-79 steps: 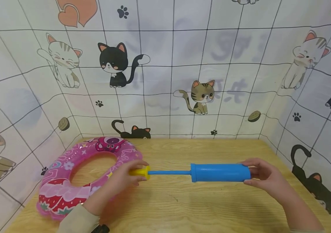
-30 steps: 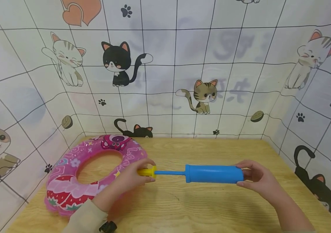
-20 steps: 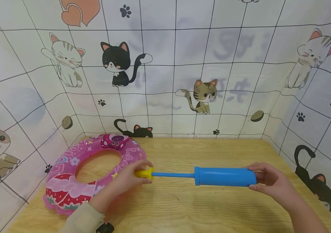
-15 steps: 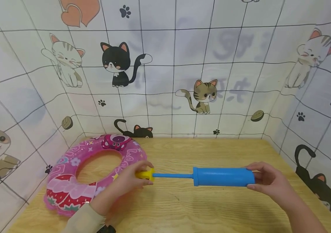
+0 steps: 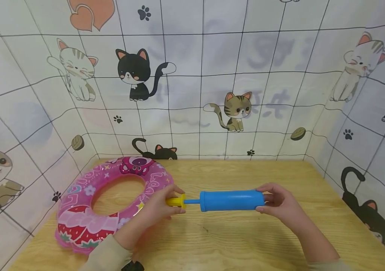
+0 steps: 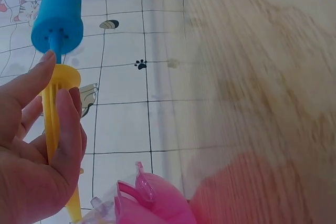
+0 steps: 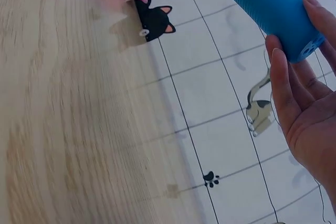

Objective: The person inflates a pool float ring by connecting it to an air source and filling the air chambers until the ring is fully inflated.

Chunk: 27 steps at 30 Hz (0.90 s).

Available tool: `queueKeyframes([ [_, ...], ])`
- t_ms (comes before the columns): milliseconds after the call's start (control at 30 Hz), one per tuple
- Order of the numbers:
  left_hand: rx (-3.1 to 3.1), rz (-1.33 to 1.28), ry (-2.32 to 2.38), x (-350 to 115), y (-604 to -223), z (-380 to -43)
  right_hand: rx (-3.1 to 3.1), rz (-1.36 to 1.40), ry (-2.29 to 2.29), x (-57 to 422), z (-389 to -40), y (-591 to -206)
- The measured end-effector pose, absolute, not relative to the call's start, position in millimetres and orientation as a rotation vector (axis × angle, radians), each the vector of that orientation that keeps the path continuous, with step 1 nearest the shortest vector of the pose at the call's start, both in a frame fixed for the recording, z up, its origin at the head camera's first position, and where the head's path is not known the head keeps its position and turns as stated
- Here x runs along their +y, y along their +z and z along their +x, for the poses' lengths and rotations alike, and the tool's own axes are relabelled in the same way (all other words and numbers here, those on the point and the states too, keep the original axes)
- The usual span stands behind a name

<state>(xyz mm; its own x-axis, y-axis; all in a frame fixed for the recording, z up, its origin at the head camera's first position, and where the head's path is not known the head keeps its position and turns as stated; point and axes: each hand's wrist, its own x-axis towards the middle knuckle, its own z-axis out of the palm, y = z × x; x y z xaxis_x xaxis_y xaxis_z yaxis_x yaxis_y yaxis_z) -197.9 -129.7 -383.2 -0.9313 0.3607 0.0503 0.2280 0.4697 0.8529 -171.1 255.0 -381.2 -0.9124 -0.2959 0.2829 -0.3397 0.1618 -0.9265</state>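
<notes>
A blue hand pump is held level above the table between both hands. My left hand grips its yellow end piece, which tapers down toward the swim ring in the left wrist view. Only a short length of thin blue rod shows between the yellow flange and the barrel. With fingers and thumb, my right hand pinches the barrel's far end; small holes mark that end in the right wrist view. Behind my left forearm lies the pink inflatable swim ring, printed with strawberries. Its pink surface and a clear valve appear low in the left wrist view.
The wooden table runs back to a white tile-patterned cloth wall with printed cats. Similar walls close off the left and right sides. A dark object sits at the left sleeve by the bottom edge.
The barrel slid right about 0.7 s ago, lengthening the exposed rod. Since then my right hand has pushed it left, leaving little rod showing. My left hand and the ring shifted slightly right.
</notes>
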Motion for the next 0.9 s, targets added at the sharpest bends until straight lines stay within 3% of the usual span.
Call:
queueKeyframes([
  [433, 2.625, 0.514, 1.425, -117.0, -381.8, -191.6, -2.394, 0.72, 1.948, 225.1, -176.4, -383.2],
  [900, 2.706, 0.472, 1.336, -134.7, -382.9, -198.0, -2.383, 0.818, 1.808, 277.1, -171.6, -376.4],
])
